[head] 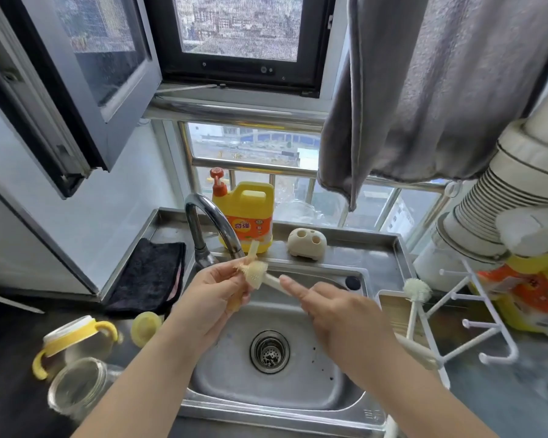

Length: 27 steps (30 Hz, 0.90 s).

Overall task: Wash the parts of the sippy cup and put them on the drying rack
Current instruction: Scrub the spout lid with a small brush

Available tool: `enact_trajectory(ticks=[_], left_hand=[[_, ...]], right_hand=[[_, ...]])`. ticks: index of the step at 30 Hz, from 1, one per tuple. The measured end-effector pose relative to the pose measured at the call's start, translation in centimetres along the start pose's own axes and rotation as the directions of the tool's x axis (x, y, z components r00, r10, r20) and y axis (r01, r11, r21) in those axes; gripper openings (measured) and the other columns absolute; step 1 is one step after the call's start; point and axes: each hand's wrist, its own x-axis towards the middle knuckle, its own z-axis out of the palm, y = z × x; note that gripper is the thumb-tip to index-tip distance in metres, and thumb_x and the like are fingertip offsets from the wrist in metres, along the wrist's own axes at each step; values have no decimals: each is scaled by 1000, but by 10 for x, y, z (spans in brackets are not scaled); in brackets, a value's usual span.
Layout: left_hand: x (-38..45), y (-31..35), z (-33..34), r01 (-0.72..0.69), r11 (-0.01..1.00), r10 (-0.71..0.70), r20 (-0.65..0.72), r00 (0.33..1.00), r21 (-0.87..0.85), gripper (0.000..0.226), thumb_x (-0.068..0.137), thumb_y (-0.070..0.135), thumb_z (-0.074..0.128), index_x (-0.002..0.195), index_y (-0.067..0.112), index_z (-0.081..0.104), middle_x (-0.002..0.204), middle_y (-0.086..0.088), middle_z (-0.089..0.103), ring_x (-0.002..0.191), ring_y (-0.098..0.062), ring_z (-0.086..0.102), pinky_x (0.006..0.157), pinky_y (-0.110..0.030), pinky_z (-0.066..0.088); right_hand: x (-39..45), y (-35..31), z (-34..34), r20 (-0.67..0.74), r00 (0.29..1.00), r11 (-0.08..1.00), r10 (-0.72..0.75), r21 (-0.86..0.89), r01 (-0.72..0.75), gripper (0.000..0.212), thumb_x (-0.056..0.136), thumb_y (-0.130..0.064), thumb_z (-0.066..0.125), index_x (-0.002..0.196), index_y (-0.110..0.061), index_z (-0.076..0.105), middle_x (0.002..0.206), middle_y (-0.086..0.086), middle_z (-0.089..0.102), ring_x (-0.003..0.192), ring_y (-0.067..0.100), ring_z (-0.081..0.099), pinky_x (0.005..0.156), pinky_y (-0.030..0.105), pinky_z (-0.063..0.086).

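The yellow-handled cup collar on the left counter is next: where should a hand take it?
Grip one of the yellow side handles on the collar, coming from above on the sink side. They loop clear of the ring; the clear jar crowds its near side.

Yellow detergent jug (246,213) behind faucet showing orange label with white Chinese characters, too blurred for sure reading. Orange-and-yellow package (529,298) at right showing print, illegible. Nothing else carrying text.

— What's over the sink (276,384)?
— Left hand (217,298) grips a small yellowish part (234,303), maybe the straw piece; right hand (336,314) holds a brush (258,275) against it.
— And the rack (465,324)?
— On the right, carrying another brush (417,290).
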Motion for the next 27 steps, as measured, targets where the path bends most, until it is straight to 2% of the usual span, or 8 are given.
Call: enact_trajectory(ticks=[3,5,9,13,16,18,22,27], left_hand=[[0,-2,1,-16,999,17,-23,1000,43,23,89,-2,51,103,5,68,81,-6,72,62,-9,58,54,-19,47],[0,-5,5,-3,996,7,-39,999,85,23,90,-3,51,99,8,69,78,-3,71,61,-9,57,53,-21,46],[0,-5,12,19,999,-18,-38,999,40,23,89,-4,51,95,9,69,81,-8,71,60,-10,58,49,-19,43],[2,-4,17,23,1000,-23,2,1000,-4,25,89,-6,48,93,7,69,75,-5,68,57,-8,54,47,-19,44],[4,0,21,23,998,-22,30,999,-64,23,86,-6,50,96,3,68,80,-9,70,58,-10,56,46,-18,44],[5,4,20,28,996,-25,37,999,-85,24,86,-8,49,100,1,67,81,-11,70,58,-10,57,45,-18,44],[7,7,21,59,996,-55,61,997,-70,26,90,-10,45,103,-2,66,78,-11,65,57,-11,54,44,-19,44],[10,16,17,105,991,-93,131,987,-86,26,85,-5,52,108,-5,64,76,-12,59,51,-10,52,42,-18,43]], right_hand=[[-4,1,-1,40,998,999,51,3,-51,77,52,-8,86,121,-34,65,58,-11,51,38,11,44,34,18,27],[-2,7,-4,24,991,991,129,30,-129,78,56,-6,83,125,-33,61,61,-11,52,41,12,46,36,19,25],[-14,3,-4,32,999,1000,-1,3,1,71,60,-7,78,124,-34,62,61,-11,51,41,10,46,34,18,31],[-2,15,-11,1,992,992,126,-1,-126,77,53,-8,85,122,-33,64,64,-11,57,41,11,50,32,19,33],[-5,16,-9,8,1000,1000,18,-15,-17,78,54,-6,84,125,-33,62,65,-12,57,42,12,50,34,19,36],[-7,15,-11,17,1000,1000,-24,-7,24,76,59,-7,78,127,-34,59,67,-12,57,44,12,51,34,20,38],[10,28,-20,-99,989,994,109,-23,-111,68,64,-6,59,126,-33,59,66,-10,58,39,18,50,30,25,39],[-4,15,-21,-18,1000,1000,-3,-12,3,75,58,-6,80,125,-35,61,64,-12,57,41,11,49,33,18,37]])
